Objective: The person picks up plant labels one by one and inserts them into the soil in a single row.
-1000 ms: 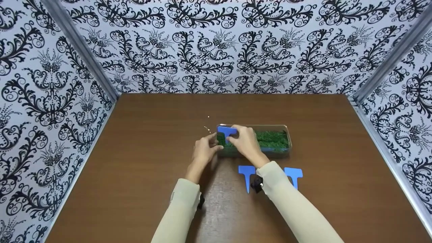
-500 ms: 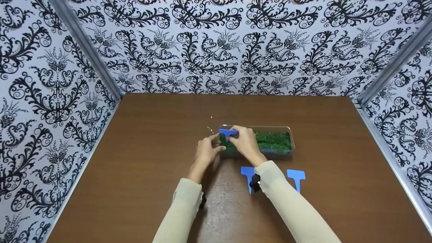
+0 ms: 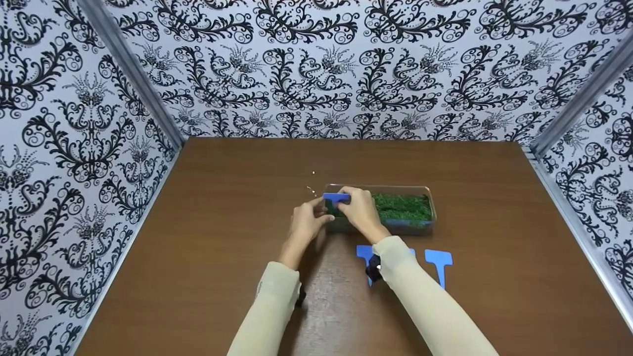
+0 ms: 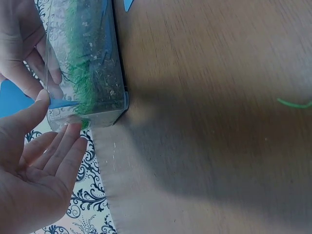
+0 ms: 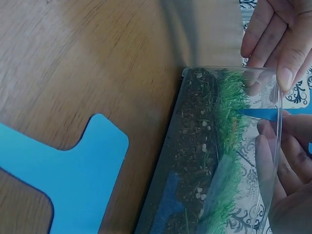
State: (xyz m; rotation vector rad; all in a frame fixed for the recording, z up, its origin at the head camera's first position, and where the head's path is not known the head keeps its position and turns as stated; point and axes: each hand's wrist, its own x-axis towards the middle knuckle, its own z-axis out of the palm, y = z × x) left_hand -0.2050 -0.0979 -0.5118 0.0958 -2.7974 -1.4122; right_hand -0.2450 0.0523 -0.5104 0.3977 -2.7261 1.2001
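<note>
My right hand [image 3: 361,210] pinches a blue T-shaped plant label [image 3: 336,197] over the left end of a clear plastic container [image 3: 429,217]. In the right wrist view, the label's pointed stem [image 5: 258,113] reaches down to the green grass [image 5: 231,97] growing above dark soil [image 5: 195,131]. At the container's left end is my left hand [image 3: 306,222]. Its fairly straight fingers [image 4: 68,151] lie against the outside of the end wall, and its thumb is at the rim. The label's tip is partly lost among the blades.
More blue plant labels lie on the brown table in front of the container: one on the left [image 3: 365,252], one on the right [image 3: 439,259], and a third mostly under the right sleeve [image 3: 415,277]. White specks [image 3: 311,190] lie behind the container's left end. Patterned walls enclose the table.
The label in my right hand has sunk lower into the container, and less of its stem shows. My left hand stays at the container's end. The head view has shifted slightly.
</note>
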